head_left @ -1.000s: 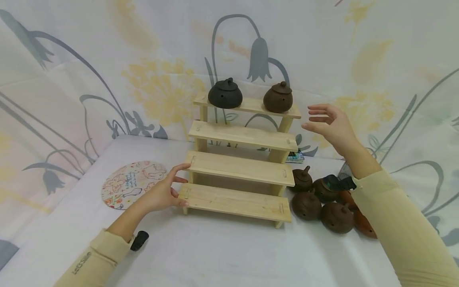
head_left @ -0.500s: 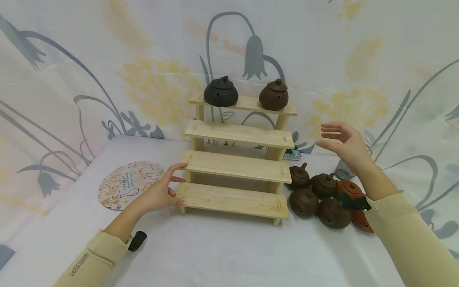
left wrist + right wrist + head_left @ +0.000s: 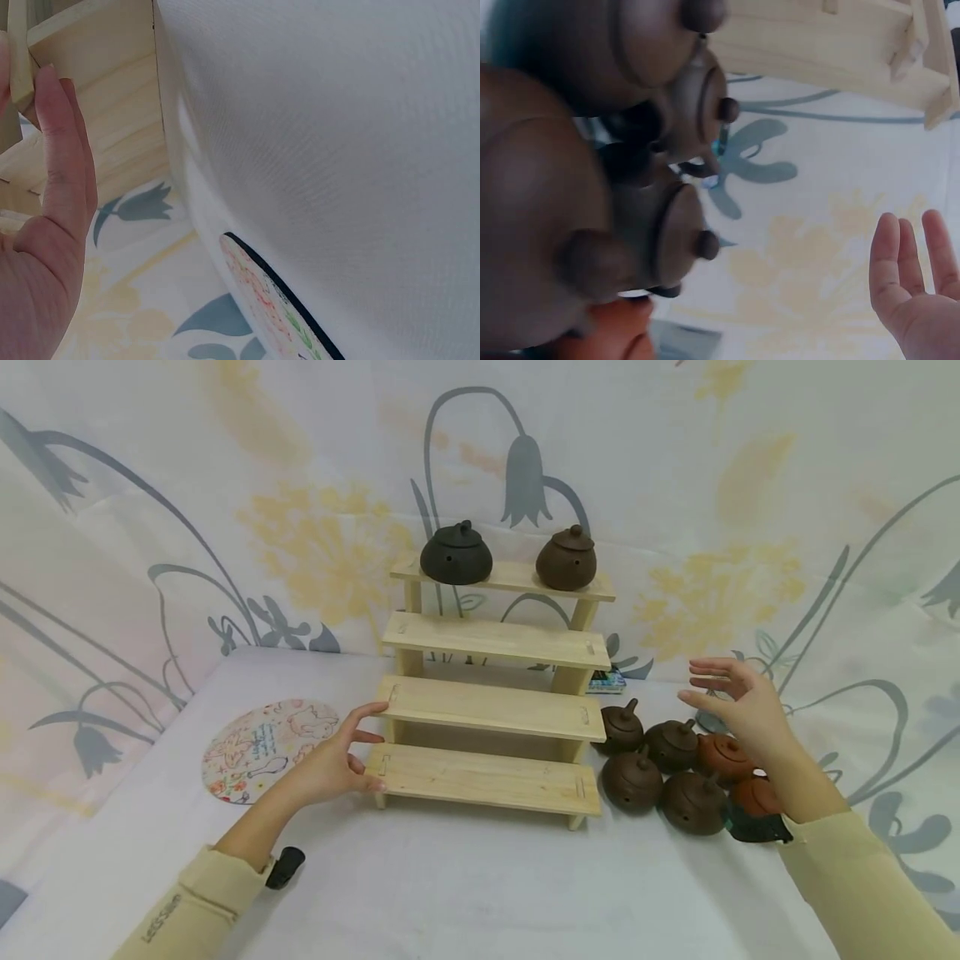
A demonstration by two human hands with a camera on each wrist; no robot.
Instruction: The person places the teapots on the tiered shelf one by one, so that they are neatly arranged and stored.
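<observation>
A stepped wooden shelf [image 3: 487,777] with several tiers stands in the middle of the head view. My left hand [image 3: 333,768] holds its left end, thumb on the lowest board and forefinger on the board above; the left wrist view shows the board's end between thumb and fingers [image 3: 60,150]. On the top tier sit a black teapot [image 3: 456,556] and a brown teapot [image 3: 566,560]. To the right of the shelf, my right hand [image 3: 750,706] hovers with fingers apart and nothing in it. Below it, brown teapots [image 3: 693,803] and reddish-brown teapots [image 3: 723,756] are clustered on the table.
A round mat with drawings [image 3: 262,747] lies left of the shelf on the white cloth [image 3: 420,893]. Behind the shelf's right side is a small colourful box [image 3: 607,682]. A clear glass vessel [image 3: 710,720] stands behind the teapots, partly hidden. Patterned fabric [image 3: 660,468] hangs behind.
My right hand has moved down and to the right, from beside the top tier to above the teapot cluster. The left hand stays at the shelf's end. The head view has shifted slightly.
</observation>
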